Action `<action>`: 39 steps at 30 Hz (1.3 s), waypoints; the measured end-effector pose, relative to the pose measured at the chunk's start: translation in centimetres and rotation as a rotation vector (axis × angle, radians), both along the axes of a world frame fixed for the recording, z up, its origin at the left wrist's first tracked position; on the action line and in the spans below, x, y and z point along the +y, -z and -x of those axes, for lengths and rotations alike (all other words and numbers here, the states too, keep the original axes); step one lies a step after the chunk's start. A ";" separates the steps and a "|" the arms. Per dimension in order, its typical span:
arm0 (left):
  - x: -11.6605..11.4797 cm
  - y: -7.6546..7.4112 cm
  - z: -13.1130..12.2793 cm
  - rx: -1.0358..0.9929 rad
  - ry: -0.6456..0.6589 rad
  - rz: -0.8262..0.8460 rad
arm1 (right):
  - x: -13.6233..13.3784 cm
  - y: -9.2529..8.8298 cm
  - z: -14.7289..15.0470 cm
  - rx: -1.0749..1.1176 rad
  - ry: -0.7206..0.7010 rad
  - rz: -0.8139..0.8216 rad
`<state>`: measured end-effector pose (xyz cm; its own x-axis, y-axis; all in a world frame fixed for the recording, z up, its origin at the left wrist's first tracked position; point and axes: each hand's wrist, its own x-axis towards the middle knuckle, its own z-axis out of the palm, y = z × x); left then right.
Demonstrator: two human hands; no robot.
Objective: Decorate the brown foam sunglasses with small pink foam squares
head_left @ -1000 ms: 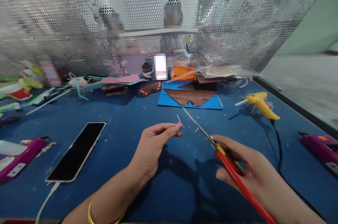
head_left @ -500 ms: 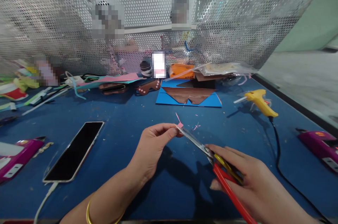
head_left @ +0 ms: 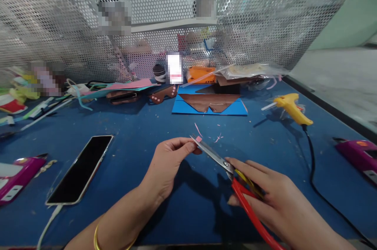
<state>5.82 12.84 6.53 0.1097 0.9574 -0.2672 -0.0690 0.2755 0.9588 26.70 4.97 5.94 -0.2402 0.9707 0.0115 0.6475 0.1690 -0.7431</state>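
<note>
Between the thumb and fingers of my left hand (head_left: pixel 173 159) is a small piece of pink paper (head_left: pixel 199 139), most of it hidden by the fingertips and blades. My right hand (head_left: pixel 273 195) is wrapped round the handles of a pair of scissors (head_left: pixel 216 157), one handle red and the other yellowish. The blades point up and left, nearly together, with their tips at the pink paper beside my left fingertips. Thin pink paper scraps (head_left: pixel 218 137) lie on the blue table just beyond the hands.
A brown mask-shaped cutout (head_left: pixel 206 103) lies on blue sheet (head_left: pixel 241 108) at the back. To the right are a yellow glue gun (head_left: pixel 290 108) with a black cord and a purple tool (head_left: pixel 356 157). A phone (head_left: pixel 81 169) on a white cable lies left, near another purple tool (head_left: pixel 22 179).
The scissors have shifted slightly left, and their tips now reach past the pink paper. Another small pink scrap shows on the table. My left hand keeps its pinch.
</note>
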 end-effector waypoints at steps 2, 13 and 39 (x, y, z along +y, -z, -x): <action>0.1 0.1 0.0 -0.010 -0.005 0.011 | 0.0 0.1 0.0 -0.002 0.003 0.000; 0.2 0.2 0.0 0.011 0.015 0.020 | 0.2 -0.5 0.0 0.015 0.009 0.097; 1.3 1.5 -0.3 -0.039 0.033 0.367 | 1.8 0.1 -0.7 0.017 0.034 0.221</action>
<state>6.08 14.16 5.01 0.1562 0.7941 -0.5874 -0.0891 0.6036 0.7923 27.43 6.82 5.80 -0.2086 0.9575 -0.1991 0.6374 -0.0213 -0.7702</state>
